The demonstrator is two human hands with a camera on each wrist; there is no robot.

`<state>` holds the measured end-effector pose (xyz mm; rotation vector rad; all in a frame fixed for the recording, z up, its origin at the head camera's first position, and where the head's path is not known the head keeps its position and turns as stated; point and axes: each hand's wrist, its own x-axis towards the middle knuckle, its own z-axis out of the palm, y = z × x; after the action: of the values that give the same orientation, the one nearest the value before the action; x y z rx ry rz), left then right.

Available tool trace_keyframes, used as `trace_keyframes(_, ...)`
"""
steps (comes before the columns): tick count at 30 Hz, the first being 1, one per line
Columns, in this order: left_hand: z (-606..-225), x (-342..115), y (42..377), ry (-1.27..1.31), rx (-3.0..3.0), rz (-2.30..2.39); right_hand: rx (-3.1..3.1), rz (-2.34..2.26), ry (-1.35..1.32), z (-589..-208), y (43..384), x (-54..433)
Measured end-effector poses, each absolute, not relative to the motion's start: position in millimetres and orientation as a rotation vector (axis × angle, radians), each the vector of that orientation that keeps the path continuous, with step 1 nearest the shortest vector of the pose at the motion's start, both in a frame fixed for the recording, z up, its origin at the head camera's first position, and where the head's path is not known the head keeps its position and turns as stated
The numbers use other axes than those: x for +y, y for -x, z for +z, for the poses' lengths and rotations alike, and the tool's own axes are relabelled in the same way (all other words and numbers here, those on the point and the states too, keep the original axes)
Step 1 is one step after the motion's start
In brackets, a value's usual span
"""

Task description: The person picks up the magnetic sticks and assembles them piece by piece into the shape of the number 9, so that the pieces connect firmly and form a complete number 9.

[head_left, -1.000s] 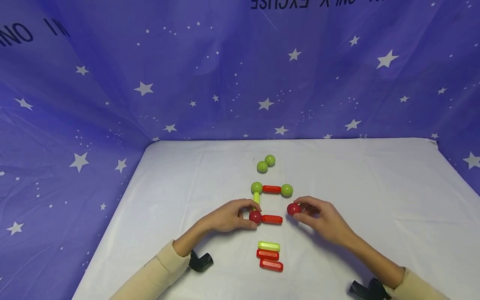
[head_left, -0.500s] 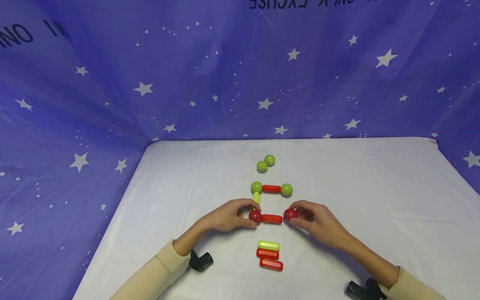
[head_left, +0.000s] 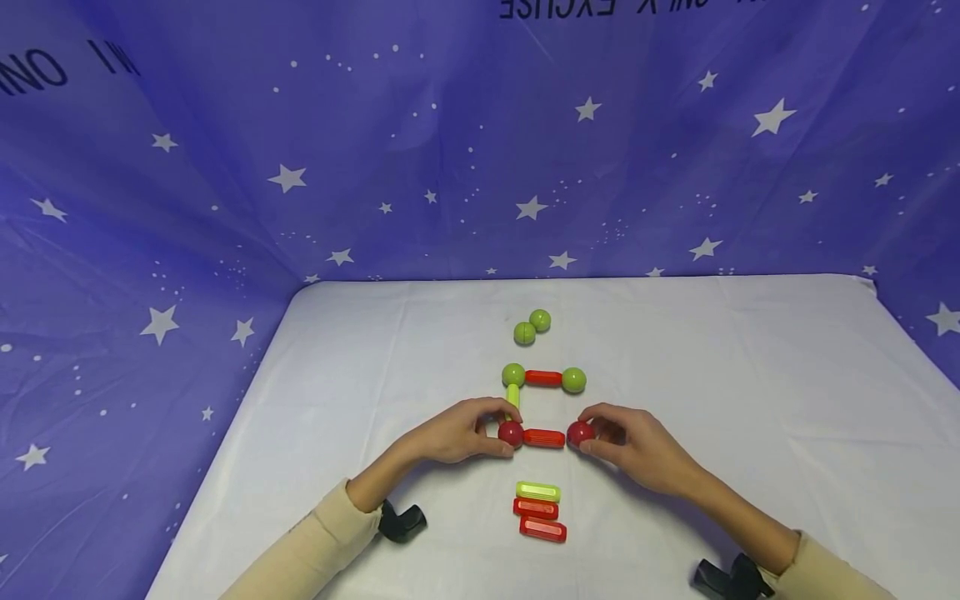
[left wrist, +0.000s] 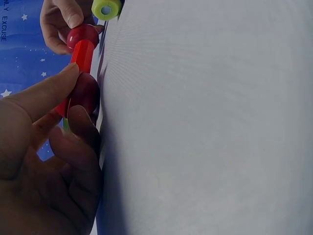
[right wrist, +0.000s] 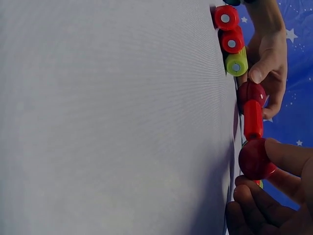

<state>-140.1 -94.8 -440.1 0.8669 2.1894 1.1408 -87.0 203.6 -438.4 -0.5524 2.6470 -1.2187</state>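
Observation:
My left hand (head_left: pixel 459 433) pinches a red ball (head_left: pixel 511 433) between thumb and fingers. From that ball a red rod (head_left: pixel 543 438) points right, and a yellow-green rod (head_left: pixel 512 398) runs back to a green ball (head_left: pixel 513 375). My right hand (head_left: pixel 637 444) pinches a second red ball (head_left: pixel 579 434) at the red rod's right end; in the right wrist view this ball (right wrist: pixel 257 159) appears to touch the rod (right wrist: pixel 253 120). Behind, another red rod (head_left: pixel 543 378) joins the green ball to a further green ball (head_left: pixel 573 380).
Two loose green balls (head_left: pixel 524 333) lie together farther back on the white table (head_left: pixel 390 350). In front of the hands lie a yellow-green rod (head_left: pixel 537 492) and two red rods (head_left: pixel 542 529). Both wrists carry black mounts (head_left: pixel 402 523). A starry blue cloth (head_left: pixel 442 150) hangs behind.
My right hand has moved slightly left and toward me, bringing its red ball to the end of the red rod. My left hand has stayed in place on its ball.

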Motion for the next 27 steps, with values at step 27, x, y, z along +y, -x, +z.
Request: trace_keyframes(27, -441.6, -94.6, 140.6, -0.882, 2.205, 1.109, 2.631, -1.201, 0.597, -438.1, 87.0, 201.2)
